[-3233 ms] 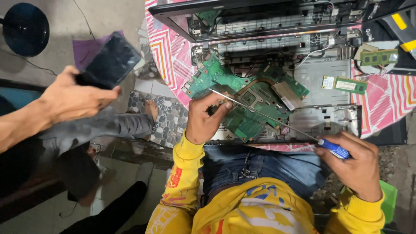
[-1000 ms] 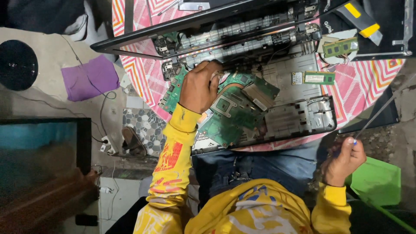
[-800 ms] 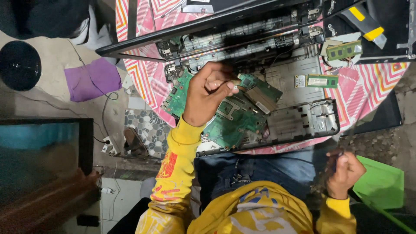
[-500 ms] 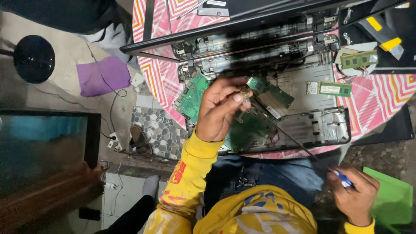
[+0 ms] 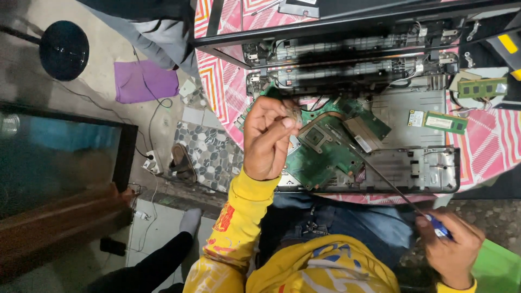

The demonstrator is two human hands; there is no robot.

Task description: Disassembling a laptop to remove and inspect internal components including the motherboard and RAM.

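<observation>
Nearest edge of the table: the person's yellow printed sleeves and blue jeans sit against it, below the laptop base.
Right hand (image 5: pixel 453 255): off the table's near right corner, fingers wrapped tight round the blue handle of a screwdriver (image 5: pixel 380 173).
Screwdriver axis: a long thin dark metal shaft, running from the handle at near right up and to the left; its tip points at the heat sink area of the motherboard (image 5: pixel 325 146).
Left hand (image 5: pixel 268 138): raised over the left part of the board, fingertips pinched together on something small; what it is I cannot tell.
Motherboard: green, flat, studded with chips and a dull metal plate, lying tilted over the open grey plastic laptop base (image 5: pixel 418 168) in the middle of the table.
Labels: a small white square sticker lies on the grey base right of the board.
Memory sticks: one green oblong strip (image 5: pixel 445 122) lies just beside that sticker; a second (image 5: pixel 482 87) lies farther off near the right edge.
Tablecloth (image 5: pixel 222 92): woven, pink and white zigzag stripes, showing at the left edge.
Far edge: the black laptop chassis (image 5: pixel 353 54), long and ribbed with wires and hinges, lies across the table.
Floor left of the table: a purple cloth (image 5: pixel 145 81) and a round dark stool top (image 5: pixel 64 50).
</observation>
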